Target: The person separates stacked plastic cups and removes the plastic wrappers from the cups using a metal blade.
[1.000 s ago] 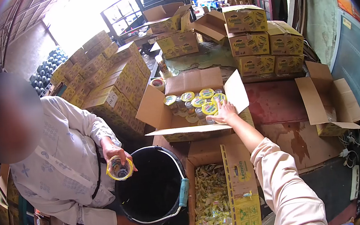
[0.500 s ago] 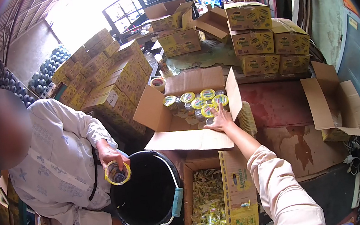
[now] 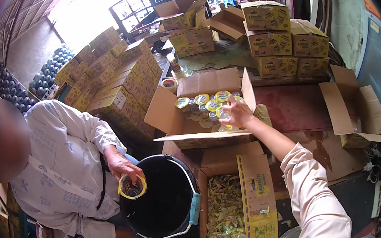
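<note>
The open carton point(image 3: 163, 110), brown corrugated cardboard with flaps splayed, stands behind a round, dark, smooth-walled bucket point(image 3: 161, 209) and a box point(image 3: 258, 200) of crinkled yellowish film scraps point(image 3: 222, 216). The right hand point(image 3: 238, 113) curls around a clear, yellow-rimmed cup point(image 3: 222, 113) at the carton's near right corner, beside other lidded cups point(image 3: 201, 99); the left hand's state cannot be told. A co-worker's hand point(image 3: 123, 166) grips another cup point(image 3: 131, 187) at the bucket's rim. Half a second ago the right hand's fingers lay spread over the lids — now they are bent.
</note>
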The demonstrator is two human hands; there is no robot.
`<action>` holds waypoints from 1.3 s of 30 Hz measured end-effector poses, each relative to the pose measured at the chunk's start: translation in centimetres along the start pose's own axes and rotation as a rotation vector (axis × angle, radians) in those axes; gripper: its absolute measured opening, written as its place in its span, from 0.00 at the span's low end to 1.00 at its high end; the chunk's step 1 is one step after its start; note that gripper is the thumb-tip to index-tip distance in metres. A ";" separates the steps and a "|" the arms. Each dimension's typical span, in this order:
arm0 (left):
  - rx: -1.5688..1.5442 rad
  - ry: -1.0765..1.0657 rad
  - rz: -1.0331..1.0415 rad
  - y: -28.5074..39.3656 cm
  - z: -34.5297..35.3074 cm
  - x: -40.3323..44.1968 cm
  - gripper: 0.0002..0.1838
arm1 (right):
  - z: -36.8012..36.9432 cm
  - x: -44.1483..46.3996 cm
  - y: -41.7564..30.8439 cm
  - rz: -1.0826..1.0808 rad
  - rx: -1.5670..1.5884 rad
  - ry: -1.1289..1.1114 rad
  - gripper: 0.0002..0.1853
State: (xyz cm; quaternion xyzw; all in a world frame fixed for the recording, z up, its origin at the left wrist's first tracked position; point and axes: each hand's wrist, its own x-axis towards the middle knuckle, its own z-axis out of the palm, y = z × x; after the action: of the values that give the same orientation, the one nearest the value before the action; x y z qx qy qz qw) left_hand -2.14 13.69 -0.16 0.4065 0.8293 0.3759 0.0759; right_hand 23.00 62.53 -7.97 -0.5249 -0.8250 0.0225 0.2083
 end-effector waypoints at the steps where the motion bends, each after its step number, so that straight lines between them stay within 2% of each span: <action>1: 0.001 -0.001 0.010 0.2 0.0 0.1 0.35 | -1.4 0.3 -0.2 -0.028 0.000 0.031 0.23; 5: -0.071 -0.013 0.059 0.5 -0.9 0.0 0.34 | -7.2 0.3 -1.1 -0.352 -0.253 0.174 0.22; 8: -0.162 -0.047 0.112 0.3 -1.8 -0.7 0.33 | -9.9 -0.7 -0.9 -0.285 -0.223 0.284 0.23; 13: -0.309 0.032 0.208 -1.1 -2.8 -0.6 0.33 | -12.9 -2.2 -2.0 -0.286 -0.204 0.503 0.20; 16: -0.326 0.051 0.250 -1.4 -3.7 -0.7 0.33 | -17.5 -5.3 -2.8 -0.213 -0.169 0.587 0.18; 19: -0.405 0.084 0.326 -4.5 -3.3 -0.9 0.40 | -21.8 -10.7 -2.9 -0.186 -0.214 0.551 0.18; 22: -0.438 0.062 0.386 -3.6 -4.4 -2.1 0.35 | -24.2 -17.8 -2.7 -0.196 -0.307 0.450 0.19; 24: -0.505 0.067 0.378 -3.4 -4.7 -3.0 0.39 | -24.6 -22.5 -2.3 -0.160 -0.355 0.326 0.20; 25: -0.531 0.072 0.368 -3.4 -5.2 -3.8 0.40 | -24.1 -25.0 -2.0 -0.099 -0.401 0.220 0.20; 26: -0.554 0.065 0.412 -3.3 -5.6 -4.4 0.36 | -23.5 -27.5 -1.9 -0.087 -0.419 0.179 0.20; 28: -0.561 0.061 0.428 -3.8 -6.4 -5.5 0.36 | -21.5 -32.3 -1.6 -0.067 -0.459 0.115 0.22; 31: -0.542 0.078 0.436 -4.7 -7.8 -7.3 0.36 | -18.1 -37.8 -1.4 0.081 -0.446 -0.053 0.24; 39: -0.411 0.164 0.418 -5.9 -11.7 -11.5 0.34 | -10.0 -44.4 -0.5 0.296 -0.376 -0.072 0.22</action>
State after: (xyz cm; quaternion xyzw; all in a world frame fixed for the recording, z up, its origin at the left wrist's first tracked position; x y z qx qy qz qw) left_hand -3.24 -3.57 2.00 0.5128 0.6375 0.5750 0.0103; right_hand 42.33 21.64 -12.94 -0.6686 -0.7356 -0.0824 0.0718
